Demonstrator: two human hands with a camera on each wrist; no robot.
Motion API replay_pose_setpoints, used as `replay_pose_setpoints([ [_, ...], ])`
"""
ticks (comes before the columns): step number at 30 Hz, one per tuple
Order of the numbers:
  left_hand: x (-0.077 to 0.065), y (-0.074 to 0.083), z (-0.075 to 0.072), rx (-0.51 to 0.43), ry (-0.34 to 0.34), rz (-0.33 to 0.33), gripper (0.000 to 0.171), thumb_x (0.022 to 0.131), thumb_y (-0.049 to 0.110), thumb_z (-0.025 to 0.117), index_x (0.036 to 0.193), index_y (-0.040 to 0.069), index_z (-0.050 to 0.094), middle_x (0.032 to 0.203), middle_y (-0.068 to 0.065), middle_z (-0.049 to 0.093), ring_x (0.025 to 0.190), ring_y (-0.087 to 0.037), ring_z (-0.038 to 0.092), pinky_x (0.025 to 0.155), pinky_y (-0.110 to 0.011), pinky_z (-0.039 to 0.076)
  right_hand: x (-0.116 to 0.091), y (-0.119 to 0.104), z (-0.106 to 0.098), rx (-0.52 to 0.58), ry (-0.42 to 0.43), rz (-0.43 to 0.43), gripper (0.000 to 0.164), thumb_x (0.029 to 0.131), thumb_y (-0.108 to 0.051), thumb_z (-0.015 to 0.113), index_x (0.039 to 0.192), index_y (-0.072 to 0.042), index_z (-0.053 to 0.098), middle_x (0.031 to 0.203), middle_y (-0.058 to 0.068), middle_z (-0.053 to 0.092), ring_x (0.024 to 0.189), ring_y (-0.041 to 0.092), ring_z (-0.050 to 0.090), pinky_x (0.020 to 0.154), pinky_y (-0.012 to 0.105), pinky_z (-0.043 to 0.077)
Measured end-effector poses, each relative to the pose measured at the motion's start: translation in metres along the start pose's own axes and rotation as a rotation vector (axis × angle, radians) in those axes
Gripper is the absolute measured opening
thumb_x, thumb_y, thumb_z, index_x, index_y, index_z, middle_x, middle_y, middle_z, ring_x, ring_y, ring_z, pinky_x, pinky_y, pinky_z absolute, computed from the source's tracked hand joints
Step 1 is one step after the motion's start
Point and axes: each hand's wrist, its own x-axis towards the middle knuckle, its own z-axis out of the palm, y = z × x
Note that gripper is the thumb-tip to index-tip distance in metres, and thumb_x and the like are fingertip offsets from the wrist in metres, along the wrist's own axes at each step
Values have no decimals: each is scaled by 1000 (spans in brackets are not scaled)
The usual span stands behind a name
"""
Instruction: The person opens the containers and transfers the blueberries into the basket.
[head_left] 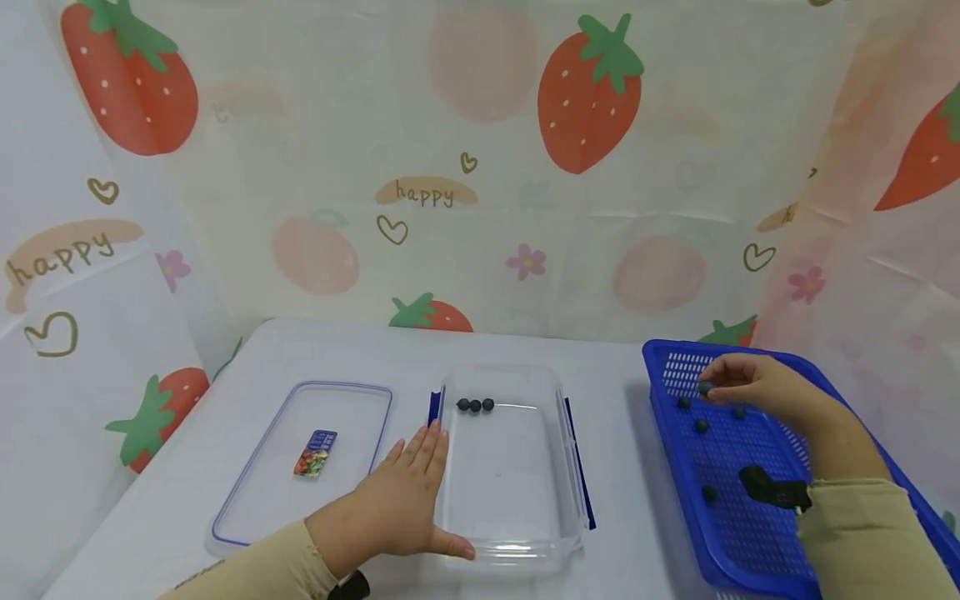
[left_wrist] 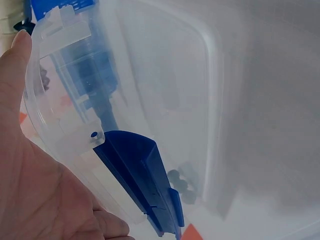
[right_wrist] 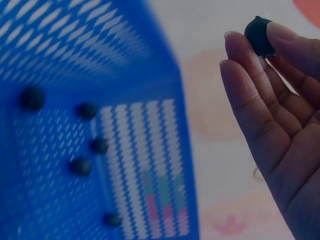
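Note:
My right hand (head_left: 776, 396) is over the blue basket (head_left: 686, 533), pinching a small dark blueberry-like ball (right_wrist: 259, 36) between thumb and fingertips. More dark balls (head_left: 701, 426) lie apart on the basket floor. Straight-fingered, my left hand (head_left: 397, 492) rests along the near left side of the clear plastic box (head_left: 498, 483), its thumb toward the front rim. Inside that box, three dark balls (head_left: 475, 406) sit in a row at the far left. In the left wrist view, a blue side latch (left_wrist: 137, 170) hangs folded out near the fingers.
To the left lies a clear lid (head_left: 258, 508) with a blue-violet seal edge and a colourful label (head_left: 315, 454). A white cloth (head_left: 626, 533) covers the table. Behind stands a strawberry-printed curtain (head_left: 330, 150).

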Motion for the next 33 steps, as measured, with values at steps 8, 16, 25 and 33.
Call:
replay_pose_setpoints([
  [8, 0, 0, -1, -8, 5, -1, 129, 58, 89, 39, 144, -4, 12, 150, -23, 7, 138, -35, 6, 107, -52, 16, -15, 34, -13, 3, 6, 106, 28, 89, -15, 59, 104, 8, 53, 95, 11, 57, 85, 14, 62, 76, 26, 51],
  [16, 0, 0, 2, -12, 20, 6, 130, 58, 90, 38, 144, -4, 12, 150, -23, 8, 138, -35, 7, 107, -52, 17, -27, 50, -21, -2, -13, 194, 31, 90, -15, 58, 106, 10, 52, 93, 10, 59, 83, 13, 60, 76, 26, 50],
  [25, 0, 1, 0, -21, 10, -3, 128, 59, 87, 42, 144, -4, 12, 150, -23, 7, 138, -35, 7, 107, -53, 16, -44, 70, -25, 10, -40, 339, 27, 90, -15, 58, 105, 8, 55, 96, 9, 60, 87, 17, 59, 80, 33, 50],
  [33, 0, 1, 0, -30, 14, -9, 128, 59, 87, 44, 144, -4, 12, 150, -23, 7, 138, -34, 6, 107, -52, 16, -50, 87, -29, 165, -108, 374, 12, 90, -4, 53, 96, 4, 58, 91, 2, 59, 85, 14, 60, 77, 31, 51],
])
